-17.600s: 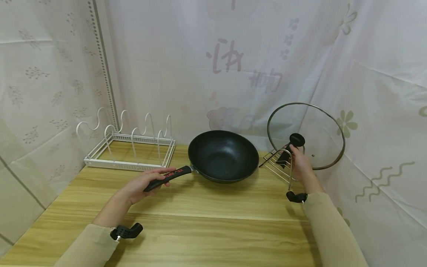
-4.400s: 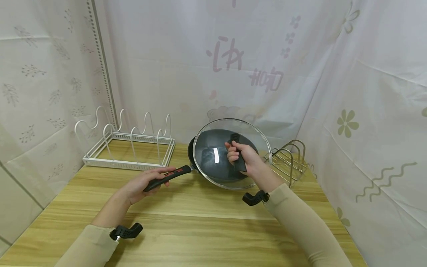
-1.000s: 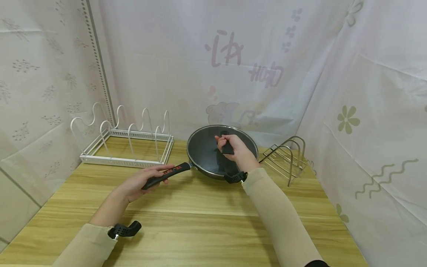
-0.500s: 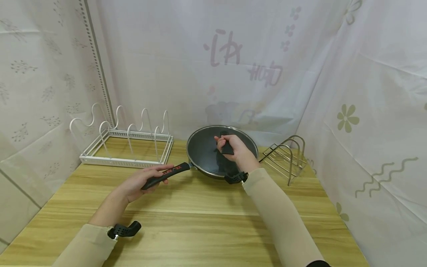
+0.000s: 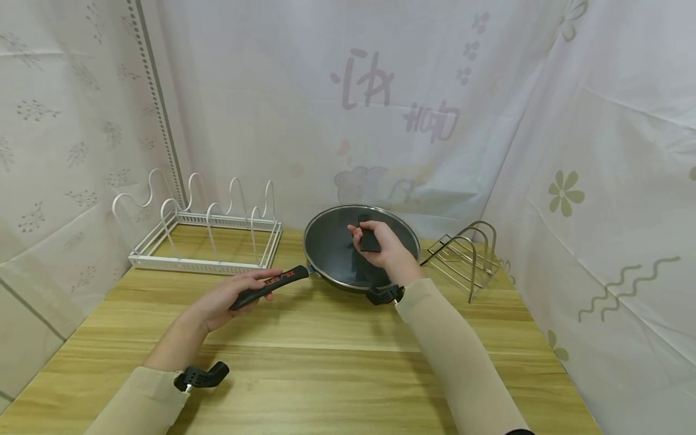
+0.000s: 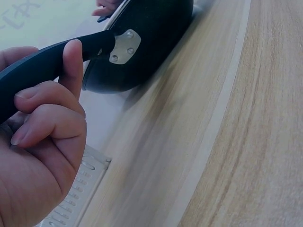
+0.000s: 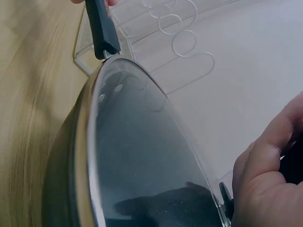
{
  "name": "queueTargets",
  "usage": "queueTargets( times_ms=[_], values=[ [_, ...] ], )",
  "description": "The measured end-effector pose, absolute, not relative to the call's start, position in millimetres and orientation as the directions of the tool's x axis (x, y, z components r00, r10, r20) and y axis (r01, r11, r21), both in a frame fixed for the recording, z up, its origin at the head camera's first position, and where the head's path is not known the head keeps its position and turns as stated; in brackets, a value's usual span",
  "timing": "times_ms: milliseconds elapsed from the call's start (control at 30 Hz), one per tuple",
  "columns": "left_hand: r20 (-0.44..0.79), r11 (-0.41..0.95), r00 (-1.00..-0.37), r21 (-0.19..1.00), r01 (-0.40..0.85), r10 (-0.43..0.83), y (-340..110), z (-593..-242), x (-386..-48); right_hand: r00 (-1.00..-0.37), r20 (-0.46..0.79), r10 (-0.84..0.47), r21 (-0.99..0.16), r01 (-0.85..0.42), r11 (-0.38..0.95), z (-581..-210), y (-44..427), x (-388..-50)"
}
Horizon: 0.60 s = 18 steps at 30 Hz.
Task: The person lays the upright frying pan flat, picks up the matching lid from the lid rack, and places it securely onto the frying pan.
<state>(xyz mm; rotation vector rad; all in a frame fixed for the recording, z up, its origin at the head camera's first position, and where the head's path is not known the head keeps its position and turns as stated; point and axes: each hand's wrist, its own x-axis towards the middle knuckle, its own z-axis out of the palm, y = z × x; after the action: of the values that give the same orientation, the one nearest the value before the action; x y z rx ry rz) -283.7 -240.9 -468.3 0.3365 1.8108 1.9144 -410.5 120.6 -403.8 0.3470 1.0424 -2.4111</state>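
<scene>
A black wok stands on the wooden table, its long handle pointing to the lower left. My left hand grips that handle, with fingers curled round it in the left wrist view. Over the wok lies a glass lid with a metal rim, which sits along the wok's edge in the right wrist view. My right hand holds the lid's black knob handle, its fingers curled about it. Part of the knob is hidden behind the fingers.
At the left stands a white wire rack with several upright loops. To the wok's right is a small metal lid stand. Patterned curtains hang behind and at both sides of the wooden table.
The lid was by the stand at the right, was carried left over the wok, and now rests on it. In the last second hardly anything has moved. The left hand has kept the handle.
</scene>
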Motion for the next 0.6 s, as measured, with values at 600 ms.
queueTargets(
  times_ms=[600],
  values=[
    [-0.158,0.021,-0.858,0.985,-0.169,0.489,-245,-465,-284,-0.844,-0.376,-0.383,-0.755,0.519,-0.401,-404,132,-381]
  ],
)
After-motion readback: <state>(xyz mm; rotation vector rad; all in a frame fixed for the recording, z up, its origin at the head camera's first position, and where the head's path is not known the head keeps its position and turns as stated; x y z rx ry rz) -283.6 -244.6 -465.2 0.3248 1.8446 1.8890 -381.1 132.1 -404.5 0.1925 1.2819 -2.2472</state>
